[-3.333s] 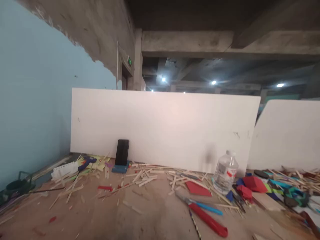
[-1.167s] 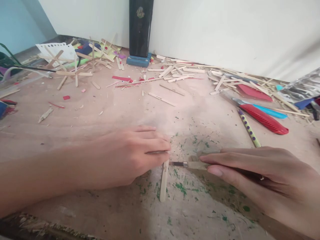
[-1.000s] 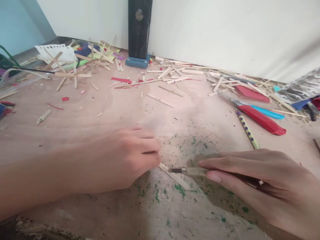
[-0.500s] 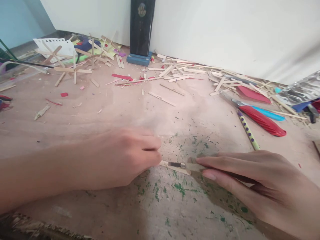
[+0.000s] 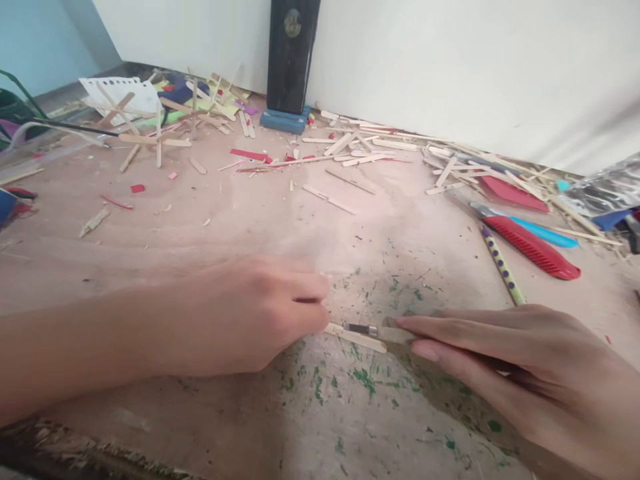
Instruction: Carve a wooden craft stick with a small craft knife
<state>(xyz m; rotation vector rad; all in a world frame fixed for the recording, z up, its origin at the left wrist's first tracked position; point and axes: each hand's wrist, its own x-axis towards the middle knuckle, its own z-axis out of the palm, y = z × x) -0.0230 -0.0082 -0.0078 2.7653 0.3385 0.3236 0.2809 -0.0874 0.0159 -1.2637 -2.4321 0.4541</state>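
Note:
My left hand (image 5: 250, 313) lies on the scuffed worktop (image 5: 200, 227) with its fingertips pressed on the left end of a wooden craft stick (image 5: 356, 337). The stick lies flat, running right and slightly toward me. My right hand (image 5: 520, 363) is closed around a small craft knife (image 5: 380, 331), whose metal blade points left and rests across the stick close to the left fingertips. Most of the knife's handle is hidden in my palm.
A red-handled tool (image 5: 530, 247), a blue one (image 5: 543, 231) and a dotted yellow pencil (image 5: 500, 265) lie at the right. Several loose sticks (image 5: 345, 143) and coloured scraps lie along a white board (image 5: 450, 67). A black phone (image 5: 293, 57) stands on a blue stand (image 5: 285, 120).
At first only the bench and board showed. Since 1.2 s ago the stick has turned from pointing toward me to lying nearly sideways, and the knife blade now rests on it.

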